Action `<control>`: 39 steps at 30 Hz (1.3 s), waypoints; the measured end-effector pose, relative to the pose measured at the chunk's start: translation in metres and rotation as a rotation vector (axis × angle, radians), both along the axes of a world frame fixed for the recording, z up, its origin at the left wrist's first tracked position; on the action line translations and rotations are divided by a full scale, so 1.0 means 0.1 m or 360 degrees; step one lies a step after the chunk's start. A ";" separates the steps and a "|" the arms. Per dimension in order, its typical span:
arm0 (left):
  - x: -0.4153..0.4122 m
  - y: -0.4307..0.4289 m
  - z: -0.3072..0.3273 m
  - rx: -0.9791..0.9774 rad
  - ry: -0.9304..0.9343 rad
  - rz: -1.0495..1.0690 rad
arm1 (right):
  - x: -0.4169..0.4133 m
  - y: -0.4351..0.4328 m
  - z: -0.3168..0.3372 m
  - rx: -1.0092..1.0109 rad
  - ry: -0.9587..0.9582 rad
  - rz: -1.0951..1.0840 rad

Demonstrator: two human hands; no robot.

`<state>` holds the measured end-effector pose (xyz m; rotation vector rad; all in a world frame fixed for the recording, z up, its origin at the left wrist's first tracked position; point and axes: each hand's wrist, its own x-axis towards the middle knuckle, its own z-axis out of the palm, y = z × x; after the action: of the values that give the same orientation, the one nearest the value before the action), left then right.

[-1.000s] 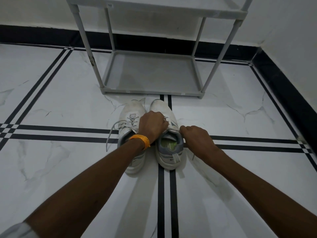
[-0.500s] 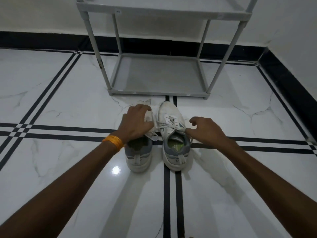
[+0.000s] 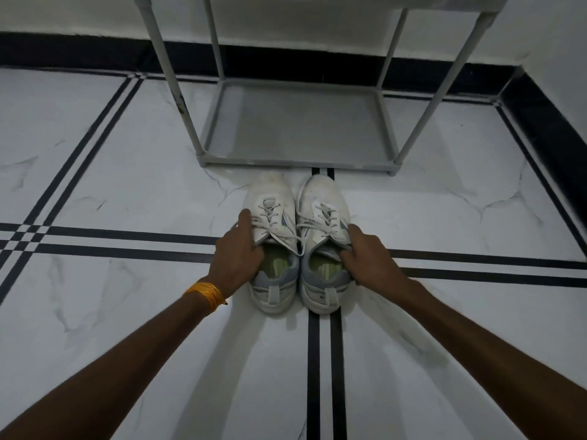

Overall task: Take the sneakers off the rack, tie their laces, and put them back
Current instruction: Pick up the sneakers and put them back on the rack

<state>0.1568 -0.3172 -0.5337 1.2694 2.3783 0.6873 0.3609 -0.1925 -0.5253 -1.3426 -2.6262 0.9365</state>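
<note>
- Two white sneakers, the left sneaker [image 3: 272, 249] and right sneaker [image 3: 324, 246], are set side by side at frame centre, below the grey rack [image 3: 298, 128];
- each collar is gripped: left hand [image 3: 236, 258], right hand [image 3: 365, 255];
- light, soft uppers are judged; collars suit holding.

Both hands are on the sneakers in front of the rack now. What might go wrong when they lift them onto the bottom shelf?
1. A lace trails from the left sneaker across the gap towards the right sneaker; it may snag or come loose on lifting.
2. Left hand and right hand grip only at the collars, so a shoe might tip.
3. The toes sit close to the rack edge and could bump it.
</note>
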 end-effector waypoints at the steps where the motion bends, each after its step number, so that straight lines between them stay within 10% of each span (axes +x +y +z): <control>1: 0.01 0.01 0.00 0.0034 -0.0010 -0.0014 | 0.01 -0.01 0.00 0.0031 0.0034 -0.0007; 11: 0.21 -0.01 1.03 0.0110 -0.0197 0.0048 | 0.21 -0.07 1.06 0.0073 0.0163 -0.0041; 27: -0.23 0.84 4.43 0.0030 -0.0276 0.0091 | -0.19 0.79 4.31 -0.0026 0.0241 -0.0178; 39: -1.35 2.40 4.26 -0.0033 -0.0348 0.0105 | -1.36 2.33 4.13 -0.0048 0.0163 -0.0183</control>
<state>0.0222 -0.0773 -0.1081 1.0526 2.2504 0.7769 0.2253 0.0401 -0.1124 -1.3956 -2.4417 1.0036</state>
